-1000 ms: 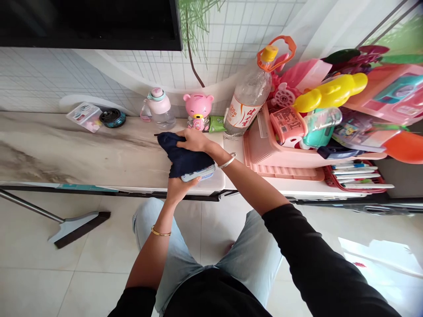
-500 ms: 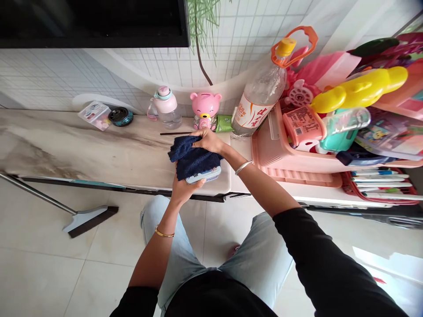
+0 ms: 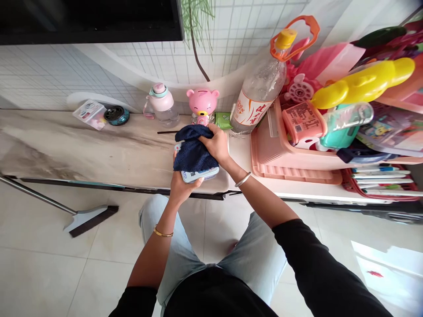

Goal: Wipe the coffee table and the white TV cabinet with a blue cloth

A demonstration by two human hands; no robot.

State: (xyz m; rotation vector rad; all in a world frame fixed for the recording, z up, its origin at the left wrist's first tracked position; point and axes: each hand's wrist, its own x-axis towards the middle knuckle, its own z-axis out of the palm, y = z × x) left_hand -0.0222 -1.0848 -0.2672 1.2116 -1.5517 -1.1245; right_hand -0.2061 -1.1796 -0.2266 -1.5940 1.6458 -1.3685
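My left hand [image 3: 182, 186] grips a light blue box [image 3: 200, 175] from below and the side, its thumb along the near edge. Most of the box's top lies under a dark navy cloth [image 3: 194, 152]; a printed near edge and a far left corner show. With fingers closed on the cloth's right side, my right hand [image 3: 216, 143] presses it against the box. Both are held above the front edge of the marble-patterned cabinet top [image 3: 132, 154]. Just behind stand a pink bear coin bank [image 3: 202, 102] and a green packet [image 3: 223, 120].
A pink-topped water bottle [image 3: 162, 105], a round dark tin [image 3: 116, 115] and a small clear box [image 3: 89, 113] stand left. On the right are a large plastic bottle [image 3: 253, 105], a pink toy bin [image 3: 274, 147] and a pen basket [image 3: 380, 185]. A broom [image 3: 89, 219] rests on the floor.
My right hand has slid to the right side of the cloth, which now bares the box's far left corner. The box stays in my left hand.
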